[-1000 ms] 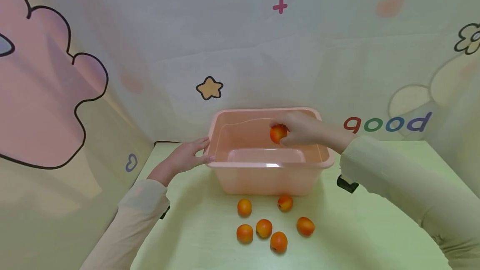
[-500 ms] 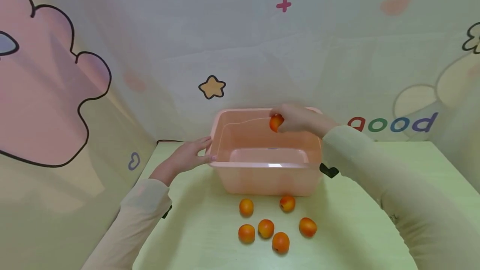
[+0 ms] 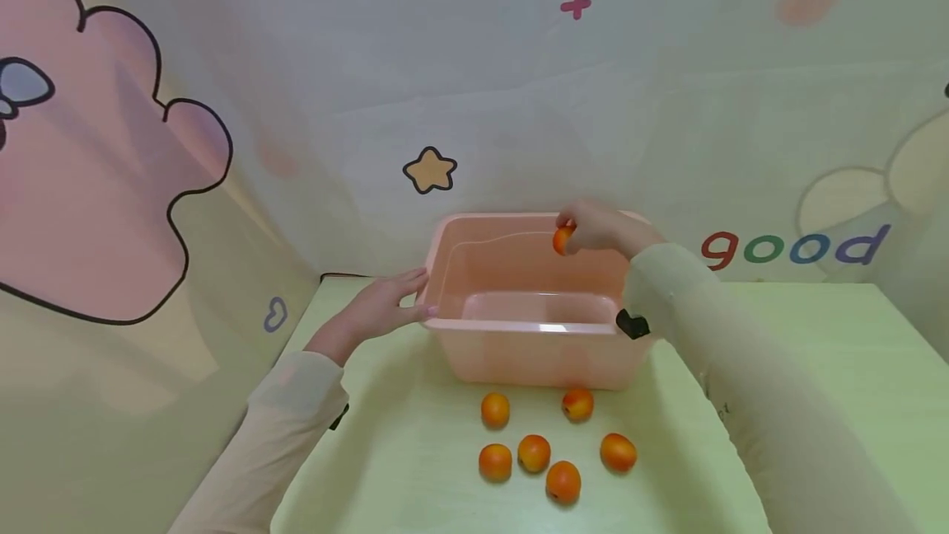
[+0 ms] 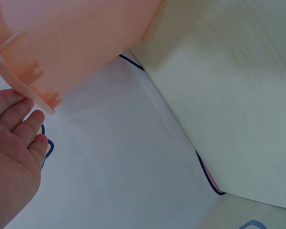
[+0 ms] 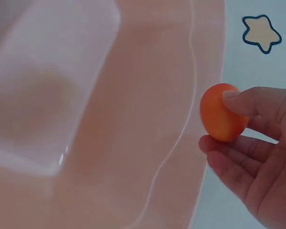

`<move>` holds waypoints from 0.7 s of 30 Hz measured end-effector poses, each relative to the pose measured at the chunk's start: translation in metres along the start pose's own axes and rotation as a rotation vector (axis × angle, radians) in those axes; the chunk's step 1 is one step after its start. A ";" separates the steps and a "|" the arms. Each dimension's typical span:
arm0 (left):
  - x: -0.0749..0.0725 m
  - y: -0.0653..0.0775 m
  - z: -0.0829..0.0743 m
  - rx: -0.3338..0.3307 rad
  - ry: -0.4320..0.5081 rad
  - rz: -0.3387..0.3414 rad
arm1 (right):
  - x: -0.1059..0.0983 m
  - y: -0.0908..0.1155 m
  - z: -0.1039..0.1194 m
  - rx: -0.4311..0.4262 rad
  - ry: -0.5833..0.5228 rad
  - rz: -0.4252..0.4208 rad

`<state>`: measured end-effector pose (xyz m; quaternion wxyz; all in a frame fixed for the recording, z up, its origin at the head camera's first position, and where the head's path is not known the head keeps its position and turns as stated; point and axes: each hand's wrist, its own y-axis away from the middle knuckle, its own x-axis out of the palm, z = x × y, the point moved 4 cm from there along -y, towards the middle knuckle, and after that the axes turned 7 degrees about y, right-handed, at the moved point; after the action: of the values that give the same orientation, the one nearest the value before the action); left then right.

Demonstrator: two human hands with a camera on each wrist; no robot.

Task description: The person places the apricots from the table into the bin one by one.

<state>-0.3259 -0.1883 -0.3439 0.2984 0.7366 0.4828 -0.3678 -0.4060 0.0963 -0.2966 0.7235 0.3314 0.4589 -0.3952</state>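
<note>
A pink plastic basin (image 3: 549, 357) stands on the table against the back cloth. My left hand (image 3: 381, 307) rests at its left rim, fingers spread and thumb at the front corner; in the left wrist view the fingertips touch the rim (image 4: 19, 86) from outside. My right hand (image 3: 596, 227) pinches a small smooth orange-red fruit (image 5: 221, 112) between thumb and fingers, near the basin's back rim. From the right wrist, the fruit overlaps that rim, with the basin's inner wall (image 5: 138, 105) beside it. The basin floor (image 3: 541, 307) shows no fruit.
Several similar fruits, including one at the front (image 3: 563, 482) and one at the right (image 3: 618, 452), lie on the pale green table (image 3: 415, 468) before the basin. A printed cloth (image 3: 504, 122) hangs close behind it.
My right hand has carried the fruit from lower inside the basin up toward its back rim, and the forearm has swung left. The left hand stays at the rim. The head view has shifted slightly.
</note>
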 end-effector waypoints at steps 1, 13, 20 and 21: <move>0.000 0.000 -0.001 0.005 -0.003 0.000 | 0.000 -0.001 -0.002 0.013 -0.011 0.010; 0.000 0.000 0.003 -0.014 0.036 0.001 | 0.009 -0.010 -0.022 0.060 -0.118 0.081; 0.001 0.000 0.004 0.001 0.021 -0.004 | 0.016 -0.008 -0.034 0.144 -0.134 0.183; 0.001 0.000 0.005 -0.002 0.021 -0.005 | 0.017 -0.007 -0.035 0.149 -0.125 0.201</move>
<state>-0.3274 -0.1918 -0.3471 0.2929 0.7389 0.4881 -0.3605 -0.4219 0.1183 -0.3257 0.7599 0.4031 0.3470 -0.3737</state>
